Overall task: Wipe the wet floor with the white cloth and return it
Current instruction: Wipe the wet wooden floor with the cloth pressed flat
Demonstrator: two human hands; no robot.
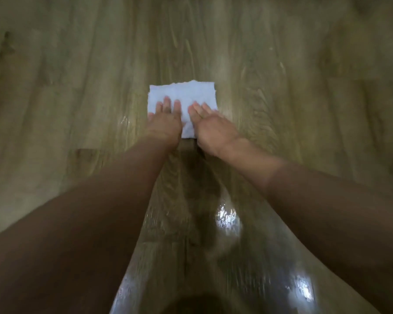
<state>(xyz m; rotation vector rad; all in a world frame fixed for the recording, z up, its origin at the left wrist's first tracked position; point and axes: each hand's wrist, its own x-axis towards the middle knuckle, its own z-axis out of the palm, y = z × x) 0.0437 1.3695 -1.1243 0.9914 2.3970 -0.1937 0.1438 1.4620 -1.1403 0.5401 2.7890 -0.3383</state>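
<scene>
Head view: left hand (166, 120) and right hand (211, 125) lie flat, fingers straight, pressing the cloth (184, 94) and gripping nothing. The cloth is on the floor (77, 87), under and just ahead of the fingers.

Risk: the puddle (227, 218) sits behind the hands, so strokes may miss it. Palms may slip on the wet floor.

Count: one cloth, two hands.

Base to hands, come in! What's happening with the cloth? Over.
Copy: left hand and right hand flat on white cloth, fingers straight. Cloth spread on wet floor. Nothing in the way.
</scene>
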